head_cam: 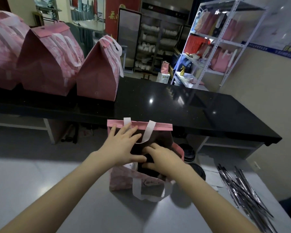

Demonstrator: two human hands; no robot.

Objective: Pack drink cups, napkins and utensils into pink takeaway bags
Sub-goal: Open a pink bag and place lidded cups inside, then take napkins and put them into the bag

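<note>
An open pink takeaway bag [123, 179] with white handles stands on the grey table in front of me. My left hand [123, 145] lies with spread fingers against the bag's far wall, just under its pink rim. My right hand [163, 158] reaches down into the bag's mouth, its fingers curled over a dark cup lid [149, 158] inside. Two more black-lidded drink cups [189, 153] stand right of the bag. A heap of wrapped utensils [242, 185] lies on the table at the right, beside white napkins [212, 179].
Three closed pink bags [97, 76] stand in a row on the black counter [183, 105] behind the table. A white metal shelf [217, 42] with more bags stands at the back right. The grey table [49, 182] stretches out to the left of the bag.
</note>
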